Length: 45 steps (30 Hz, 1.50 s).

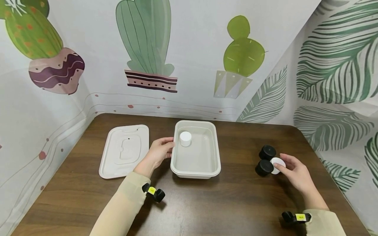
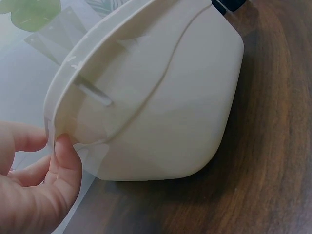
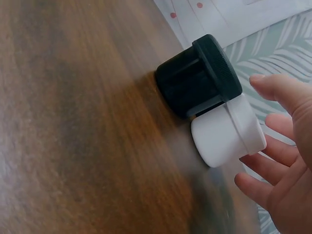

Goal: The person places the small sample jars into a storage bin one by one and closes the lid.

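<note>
My left hand (image 1: 160,151) pinches the left rim of an off-white plastic box (image 1: 203,157), thumb and fingers on either side of the edge. Inside the box, toward its far left, stands a small white jar (image 1: 185,139). At the right, my right hand (image 1: 298,172) reaches round a second white jar (image 1: 277,165) with its fingers spread. In the right wrist view the thumb (image 3: 280,90) is apart from this jar, while the fingertips lie close beside its lid. Two black jars (image 1: 267,152) (image 1: 264,167) stand right against the white one.
An off-white lid (image 1: 125,150) lies flat on the brown wooden table (image 1: 189,209), left of the box. Behind the table hangs a cloth (image 1: 198,59) printed with cacti and leaves. The table's right edge runs just beyond my right hand.
</note>
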Each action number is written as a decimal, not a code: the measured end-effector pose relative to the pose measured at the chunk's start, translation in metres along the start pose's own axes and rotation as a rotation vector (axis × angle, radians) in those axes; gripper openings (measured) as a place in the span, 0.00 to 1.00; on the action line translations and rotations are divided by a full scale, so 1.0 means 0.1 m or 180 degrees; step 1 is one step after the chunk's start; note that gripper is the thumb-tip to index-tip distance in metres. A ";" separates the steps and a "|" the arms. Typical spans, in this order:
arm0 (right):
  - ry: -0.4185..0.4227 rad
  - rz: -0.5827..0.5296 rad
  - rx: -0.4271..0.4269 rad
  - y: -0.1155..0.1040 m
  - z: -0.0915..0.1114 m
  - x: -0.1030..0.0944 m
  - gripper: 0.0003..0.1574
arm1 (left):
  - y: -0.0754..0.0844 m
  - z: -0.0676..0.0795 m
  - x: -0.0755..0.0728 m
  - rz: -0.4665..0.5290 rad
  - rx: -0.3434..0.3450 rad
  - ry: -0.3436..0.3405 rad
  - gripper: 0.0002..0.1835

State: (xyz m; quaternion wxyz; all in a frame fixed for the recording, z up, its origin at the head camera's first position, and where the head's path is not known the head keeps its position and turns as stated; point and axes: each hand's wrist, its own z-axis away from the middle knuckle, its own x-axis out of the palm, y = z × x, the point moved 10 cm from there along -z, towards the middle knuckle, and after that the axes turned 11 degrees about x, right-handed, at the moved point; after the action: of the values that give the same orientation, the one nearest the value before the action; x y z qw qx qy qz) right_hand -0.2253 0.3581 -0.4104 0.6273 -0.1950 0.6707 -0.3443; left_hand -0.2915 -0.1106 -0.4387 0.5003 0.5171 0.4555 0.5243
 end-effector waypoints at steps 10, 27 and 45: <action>-0.0012 0.0075 -0.0162 0.01 -0.02 0.02 0.28 | -0.01 0.01 0.00 -0.0012 -0.0013 0.0025 0.20; -0.0132 0.0127 -0.0171 0.05 -0.02 0.02 0.34 | -0.01 0.00 -0.01 -0.0018 0.0012 0.0013 0.21; 0.0030 0.0272 -0.0119 0.07 0.00 -0.02 0.36 | 0.00 0.00 0.00 -0.0058 0.0003 -0.0009 0.21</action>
State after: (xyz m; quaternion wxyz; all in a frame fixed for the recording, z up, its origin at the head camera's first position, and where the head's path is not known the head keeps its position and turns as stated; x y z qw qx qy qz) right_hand -0.2242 0.3641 -0.4139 0.6345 -0.1762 0.6877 -0.3056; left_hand -0.2912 -0.1106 -0.4392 0.5054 0.5138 0.4597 0.5189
